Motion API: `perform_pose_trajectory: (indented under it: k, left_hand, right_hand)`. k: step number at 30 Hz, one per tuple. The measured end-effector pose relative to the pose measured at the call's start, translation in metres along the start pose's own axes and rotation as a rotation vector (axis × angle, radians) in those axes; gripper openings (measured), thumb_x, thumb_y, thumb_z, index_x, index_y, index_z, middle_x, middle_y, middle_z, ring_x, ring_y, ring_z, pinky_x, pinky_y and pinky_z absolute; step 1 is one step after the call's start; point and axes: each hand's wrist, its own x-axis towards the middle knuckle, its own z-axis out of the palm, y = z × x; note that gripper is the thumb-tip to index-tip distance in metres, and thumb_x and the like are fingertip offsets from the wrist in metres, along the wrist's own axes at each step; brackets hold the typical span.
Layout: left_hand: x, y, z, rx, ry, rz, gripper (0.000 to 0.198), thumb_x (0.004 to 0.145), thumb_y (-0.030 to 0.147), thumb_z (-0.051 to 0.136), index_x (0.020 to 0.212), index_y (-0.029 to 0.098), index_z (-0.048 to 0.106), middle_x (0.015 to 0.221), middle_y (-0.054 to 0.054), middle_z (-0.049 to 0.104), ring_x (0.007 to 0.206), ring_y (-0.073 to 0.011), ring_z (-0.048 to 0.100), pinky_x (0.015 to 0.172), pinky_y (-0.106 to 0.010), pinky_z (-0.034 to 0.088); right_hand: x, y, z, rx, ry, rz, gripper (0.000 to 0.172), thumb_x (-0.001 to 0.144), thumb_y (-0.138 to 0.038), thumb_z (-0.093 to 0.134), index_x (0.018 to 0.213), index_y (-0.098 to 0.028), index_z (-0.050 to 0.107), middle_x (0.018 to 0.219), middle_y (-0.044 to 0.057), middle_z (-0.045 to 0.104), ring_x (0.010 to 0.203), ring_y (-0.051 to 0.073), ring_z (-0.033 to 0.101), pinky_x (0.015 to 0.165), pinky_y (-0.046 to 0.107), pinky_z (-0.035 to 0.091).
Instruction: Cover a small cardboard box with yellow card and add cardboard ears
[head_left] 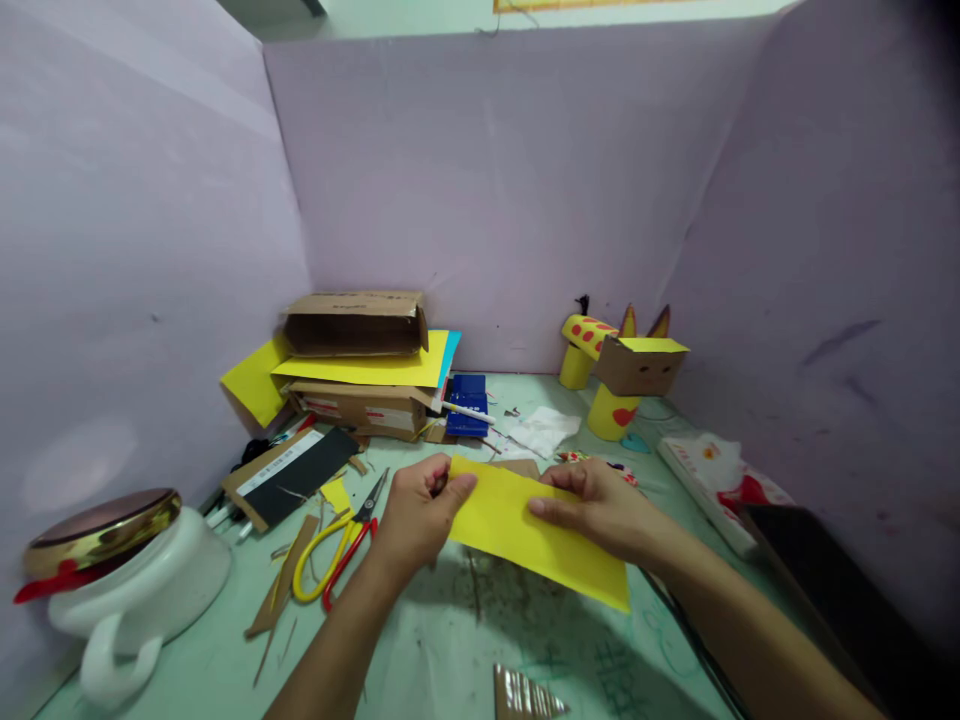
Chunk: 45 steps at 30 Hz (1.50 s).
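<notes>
A rectangular piece of yellow paper is held up over the table between both hands, tilted down to the right. My left hand pinches its left edge between thumb and fingers. Along the upper edge, my right hand grips the same sheet with the thumb in front and the fingers behind. Just left of my left hand lie scissors with yellow and red handles. A small triangular piece of corrugated cardboard rests on the table below the paper.
Cardboard boxes with yellow sheets stand at the back left. A giraffe-like figure of cardboard and yellow paper stands back right. A white pot is at the left; cardboard scraps lie beside it. A dark flat object lies at the right.
</notes>
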Motion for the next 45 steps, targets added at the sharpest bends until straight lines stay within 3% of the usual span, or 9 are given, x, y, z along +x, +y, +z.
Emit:
perform_pose_trajectory:
  k: [8,12,15,18,24,29,32,40,45]
  left_hand:
    - [0.012,0.004,-0.035,0.421,0.273,-0.132,0.031,0.077,0.044,0.036,0.075,0.020,0.055,0.057,-0.001,0.056,0.047,-0.0146,0.050,0.049,-0.026,0.036]
    - [-0.005,-0.009,-0.072,1.155,0.087,-0.388,0.023,0.069,0.032,0.053,0.088,0.023,0.061,0.086,-0.011,0.068,0.084,-0.0322,0.061,0.065,-0.036,0.040]
    - [-0.019,-0.026,-0.080,1.296,-0.079,-0.462,0.034,0.067,0.016,0.049,0.098,0.021,0.059,0.101,-0.014,0.066,0.092,-0.0316,0.061,0.068,-0.036,0.042]
    - [-0.025,-0.034,-0.073,1.342,-0.060,-0.470,0.044,0.063,0.009,0.046,0.104,0.020,0.055,0.101,-0.015,0.065,0.093,-0.0320,0.061,0.066,-0.037,0.043]
    - [-0.019,-0.027,-0.071,1.211,0.100,-0.422,0.048,0.066,0.016,0.048,0.114,0.019,0.053,0.097,-0.015,0.068,0.091,-0.0331,0.062,0.065,-0.035,0.044]
    - [-0.021,-0.015,-0.080,0.676,0.407,-0.302,0.045,0.065,0.039,0.059,0.105,0.019,0.055,0.052,0.002,0.058,0.053,-0.0208,0.057,0.050,-0.027,0.040]
    - [-0.024,-0.008,-0.067,0.444,0.492,-0.172,0.052,0.057,0.057,0.062,0.091,0.017,0.059,0.054,0.001,0.059,0.055,-0.0189,0.056,0.051,-0.026,0.042]
    - [-0.036,-0.003,-0.006,0.495,0.113,0.175,0.049,0.073,0.053,0.050,0.106,0.019,0.060,0.073,-0.003,0.066,0.058,-0.0168,0.059,0.055,-0.025,0.046]
    - [-0.050,0.004,0.009,0.557,-0.072,0.140,0.048,0.083,0.050,0.039,0.114,0.018,0.056,0.063,-0.001,0.061,0.053,-0.0159,0.056,0.051,-0.023,0.043]
  right_hand:
    - [0.013,0.023,-0.014,0.213,0.163,0.066,0.018,0.062,-0.034,0.071,0.062,-0.018,0.063,0.057,0.001,0.068,0.045,0.011,0.057,0.042,0.019,0.040]
    - [0.013,0.029,-0.019,0.346,0.194,0.063,0.017,0.064,-0.033,0.070,0.065,-0.017,0.063,0.057,0.000,0.067,0.046,0.011,0.057,0.043,0.019,0.040]
    - [0.012,0.030,-0.021,0.419,0.161,0.044,0.014,0.065,-0.029,0.068,0.068,-0.017,0.065,0.059,0.001,0.069,0.048,0.011,0.058,0.045,0.019,0.042]
    - [0.010,0.029,-0.021,0.452,0.156,0.034,0.010,0.067,-0.026,0.067,0.070,-0.017,0.066,0.061,0.001,0.070,0.049,0.010,0.059,0.046,0.018,0.042]
    - [0.007,0.026,-0.022,0.494,0.159,0.033,0.006,0.069,-0.023,0.066,0.071,-0.017,0.068,0.062,0.002,0.071,0.049,0.011,0.061,0.047,0.019,0.044]
    - [0.010,0.028,-0.027,0.578,0.233,0.011,0.008,0.066,-0.024,0.067,0.072,-0.018,0.069,0.064,0.002,0.072,0.052,0.013,0.063,0.049,0.021,0.047]
    - [0.011,0.028,-0.030,0.617,0.222,-0.016,0.009,0.064,-0.024,0.065,0.070,-0.017,0.068,0.060,0.002,0.071,0.051,0.013,0.062,0.048,0.021,0.046]
    - [0.003,0.015,-0.037,0.689,0.334,-0.081,0.019,0.052,-0.014,0.070,0.070,-0.019,0.063,0.055,-0.003,0.066,0.049,0.012,0.060,0.048,0.021,0.046]
    - [0.000,0.011,-0.039,0.693,0.447,-0.160,0.027,0.050,-0.015,0.073,0.071,-0.019,0.058,0.048,-0.008,0.058,0.043,0.010,0.056,0.046,0.021,0.044]
